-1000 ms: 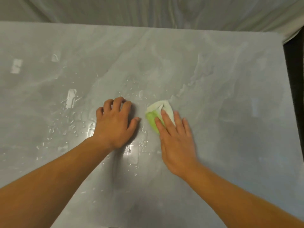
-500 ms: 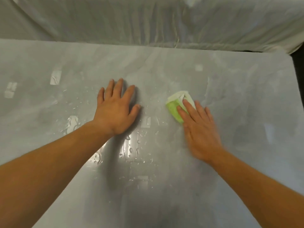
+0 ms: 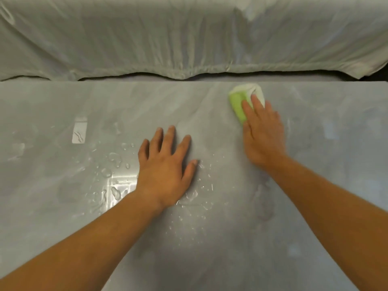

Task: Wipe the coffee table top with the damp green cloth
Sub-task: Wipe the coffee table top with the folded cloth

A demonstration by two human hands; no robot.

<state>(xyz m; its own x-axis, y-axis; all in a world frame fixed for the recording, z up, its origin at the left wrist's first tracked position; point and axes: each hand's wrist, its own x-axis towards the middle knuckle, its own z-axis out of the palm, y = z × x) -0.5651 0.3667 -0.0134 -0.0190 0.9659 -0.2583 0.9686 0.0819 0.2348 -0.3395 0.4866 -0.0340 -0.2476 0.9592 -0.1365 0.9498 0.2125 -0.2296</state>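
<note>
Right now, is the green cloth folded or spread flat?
Folded: the green cloth forms a thick, bunched pad under the right hand.

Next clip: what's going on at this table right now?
A person is wiping a glossy grey marble-look coffee table top. The right hand presses a folded green and white cloth flat against the surface near the far edge. The left hand rests palm down, fingers spread, nearer the middle. Water droplets lie around it, not yet wiped. A pale draped sheet hangs beyond the table.
</note>
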